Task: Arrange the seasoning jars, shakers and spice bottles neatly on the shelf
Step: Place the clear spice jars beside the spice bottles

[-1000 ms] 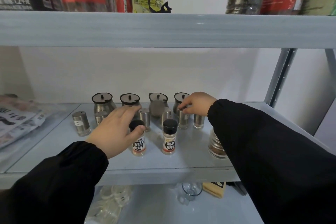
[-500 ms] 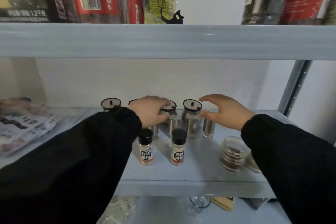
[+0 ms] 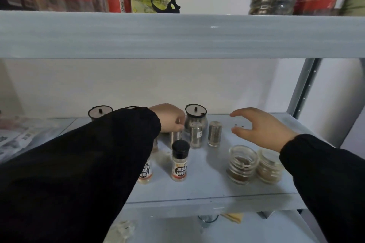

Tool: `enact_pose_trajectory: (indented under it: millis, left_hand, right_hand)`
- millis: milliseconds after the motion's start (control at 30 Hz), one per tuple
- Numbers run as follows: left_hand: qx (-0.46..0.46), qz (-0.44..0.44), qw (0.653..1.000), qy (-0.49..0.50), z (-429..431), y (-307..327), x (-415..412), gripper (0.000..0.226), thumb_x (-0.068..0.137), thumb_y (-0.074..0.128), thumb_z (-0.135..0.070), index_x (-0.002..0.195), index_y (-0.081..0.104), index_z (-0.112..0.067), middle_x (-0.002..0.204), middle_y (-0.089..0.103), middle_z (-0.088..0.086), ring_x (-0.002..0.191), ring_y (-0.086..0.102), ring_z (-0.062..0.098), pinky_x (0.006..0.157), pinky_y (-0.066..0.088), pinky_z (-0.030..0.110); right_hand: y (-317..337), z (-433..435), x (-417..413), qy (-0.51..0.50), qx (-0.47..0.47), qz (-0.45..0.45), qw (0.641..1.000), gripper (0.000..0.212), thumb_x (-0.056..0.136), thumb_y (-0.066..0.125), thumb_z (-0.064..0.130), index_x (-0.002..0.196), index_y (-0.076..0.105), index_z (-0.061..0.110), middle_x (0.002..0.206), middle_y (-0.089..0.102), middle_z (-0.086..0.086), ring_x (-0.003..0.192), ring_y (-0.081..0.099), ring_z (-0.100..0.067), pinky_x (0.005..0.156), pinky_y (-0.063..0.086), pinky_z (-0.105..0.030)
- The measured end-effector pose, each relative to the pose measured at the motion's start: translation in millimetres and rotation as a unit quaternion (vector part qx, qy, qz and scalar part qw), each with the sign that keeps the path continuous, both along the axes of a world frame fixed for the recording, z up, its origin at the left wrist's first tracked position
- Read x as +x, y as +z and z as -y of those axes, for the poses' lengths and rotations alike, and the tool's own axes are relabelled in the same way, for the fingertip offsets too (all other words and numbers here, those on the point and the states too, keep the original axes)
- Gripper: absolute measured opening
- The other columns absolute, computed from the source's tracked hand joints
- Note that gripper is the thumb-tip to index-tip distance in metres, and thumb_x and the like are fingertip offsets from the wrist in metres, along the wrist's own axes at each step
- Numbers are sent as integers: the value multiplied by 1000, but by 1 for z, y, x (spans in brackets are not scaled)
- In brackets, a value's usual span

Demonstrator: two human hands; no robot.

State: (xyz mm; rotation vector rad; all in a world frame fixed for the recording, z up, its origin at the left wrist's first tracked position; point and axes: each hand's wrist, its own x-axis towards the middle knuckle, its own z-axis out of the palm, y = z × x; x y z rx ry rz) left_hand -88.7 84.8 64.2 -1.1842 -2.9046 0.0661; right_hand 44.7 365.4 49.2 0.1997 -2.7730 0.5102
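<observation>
On the grey shelf (image 3: 197, 189) my left hand (image 3: 169, 117) reaches to the back and closes on the top of a steel shaker (image 3: 175, 137). Two more steel shakers (image 3: 195, 134) (image 3: 214, 133) stand to its right, in front of a lidded steel pot (image 3: 195, 113). Another lidded pot (image 3: 99, 112) shows at the left; my sleeve hides what stands between. Two black-capped pepper bottles (image 3: 179, 161) (image 3: 145, 171) stand nearer the front, the left one half hidden. My right hand (image 3: 260, 128) hovers open, holding nothing, above two glass jars (image 3: 242, 163) (image 3: 269, 165).
An upper shelf (image 3: 177, 35) hangs low overhead with red and yellow packets and bottles on it. A metal upright (image 3: 304, 87) stands at the right. Printed packets (image 3: 17, 136) lie at the far left. Glassware sits on the shelf below (image 3: 205, 222).
My left hand left the white pepper bottle and went to the back row, closing on a steel shaker. My right hand let go of the shakers and drew right, opening.
</observation>
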Motion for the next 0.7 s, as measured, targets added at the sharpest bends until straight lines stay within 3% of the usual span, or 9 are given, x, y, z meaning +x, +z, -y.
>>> enact_pose_trajectory:
  millis: [267, 433, 700]
  left_hand:
    - [48, 30, 998, 14, 6, -5, 0, 22, 86, 59, -35, 107, 64, -31, 102, 63, -11, 95, 58, 15, 86, 49, 38]
    - [86, 30, 995, 39, 24, 20, 7, 37, 92, 53, -44, 126, 53, -32, 111, 58, -15, 98, 54, 11, 76, 39, 28]
    - [-19, 42, 992, 114, 80, 29, 16, 38, 87, 56, -53, 121, 56, -35, 112, 60, -13, 97, 55, 13, 80, 44, 30]
  right_hand:
    - [3, 10, -6, 14, -8, -3, 1000, 44, 84, 60, 49, 126, 52, 42, 132, 51, 11, 110, 45, -1, 90, 34, -18]
    - [5, 14, -6, 21, -1, -6, 1000, 44, 85, 61, 46, 128, 54, 37, 132, 52, 11, 120, 44, -4, 96, 30, -18]
    - [18, 28, -7, 27, 7, -15, 1000, 43, 87, 60, 50, 128, 52, 42, 135, 49, 12, 122, 43, -4, 97, 29, -19]
